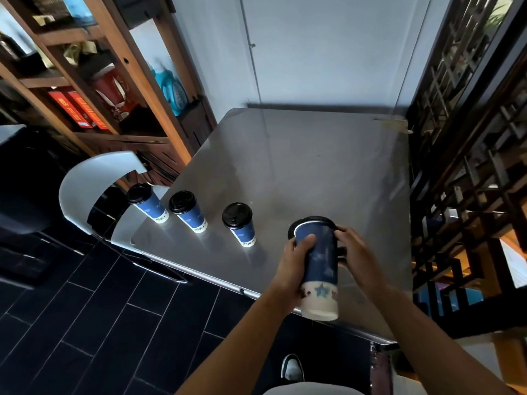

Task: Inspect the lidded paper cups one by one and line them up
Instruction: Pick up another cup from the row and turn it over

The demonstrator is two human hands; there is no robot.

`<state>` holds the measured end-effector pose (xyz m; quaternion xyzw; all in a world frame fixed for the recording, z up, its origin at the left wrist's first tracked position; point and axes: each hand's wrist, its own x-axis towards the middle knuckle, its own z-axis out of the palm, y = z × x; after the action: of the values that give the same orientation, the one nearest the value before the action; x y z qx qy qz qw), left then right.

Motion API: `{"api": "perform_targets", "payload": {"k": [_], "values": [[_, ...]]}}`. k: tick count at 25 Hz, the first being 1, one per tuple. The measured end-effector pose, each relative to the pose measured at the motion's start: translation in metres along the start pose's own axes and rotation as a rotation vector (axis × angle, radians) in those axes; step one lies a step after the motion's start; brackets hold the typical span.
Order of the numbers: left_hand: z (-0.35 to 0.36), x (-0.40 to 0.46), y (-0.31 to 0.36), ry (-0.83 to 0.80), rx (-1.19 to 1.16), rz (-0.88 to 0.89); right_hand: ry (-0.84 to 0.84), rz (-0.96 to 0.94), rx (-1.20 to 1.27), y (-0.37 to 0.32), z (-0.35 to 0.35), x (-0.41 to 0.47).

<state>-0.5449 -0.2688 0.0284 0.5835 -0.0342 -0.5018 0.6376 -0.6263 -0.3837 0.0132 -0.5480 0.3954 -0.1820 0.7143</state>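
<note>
Left hand (296, 260) and right hand (355, 252) clasp tilted paper cup (319, 266) (black-lidded); steel table (313, 166) gleams.

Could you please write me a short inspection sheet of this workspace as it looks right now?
Surface: steel table, bare apart from cups.
Job's things: three lidded cups upright in a row near the front edge; held cup tipped, lid away from the person.
Clutter: nothing seen.
Grippers: left hand and right hand both grip the held cup.
Cables: nothing seen.
Surroundings: white chair, wooden shelves, lattice screen.
</note>
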Motion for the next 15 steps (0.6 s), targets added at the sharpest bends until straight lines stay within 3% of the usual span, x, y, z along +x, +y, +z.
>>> {"api": "perform_targets", "payload": {"k": [4, 6, 8, 11, 15], "values": [[-0.019, 0.001, -0.003, -0.154, 0.744, 0.321, -0.043, 0.120, -0.072, -0.014, -0.023, 0.005], [-0.021, 0.000, -0.004, -0.185, 0.976, 0.364, -0.146, 0.088, -0.239, -0.017, -0.025, 0.008], [-0.016, -0.001, -0.002, -0.101, 1.171, 0.336, -0.181, 0.009, -0.364, -0.012, -0.017, 0.007], [-0.007, 0.002, -0.004, -0.051, 1.235, 0.386, -0.073, -0.074, -0.372, -0.002, -0.011, 0.003], [-0.004, 0.006, -0.015, -0.101, 1.221, 0.349, -0.105, -0.067, -0.387, 0.004, -0.018, -0.001]]}}
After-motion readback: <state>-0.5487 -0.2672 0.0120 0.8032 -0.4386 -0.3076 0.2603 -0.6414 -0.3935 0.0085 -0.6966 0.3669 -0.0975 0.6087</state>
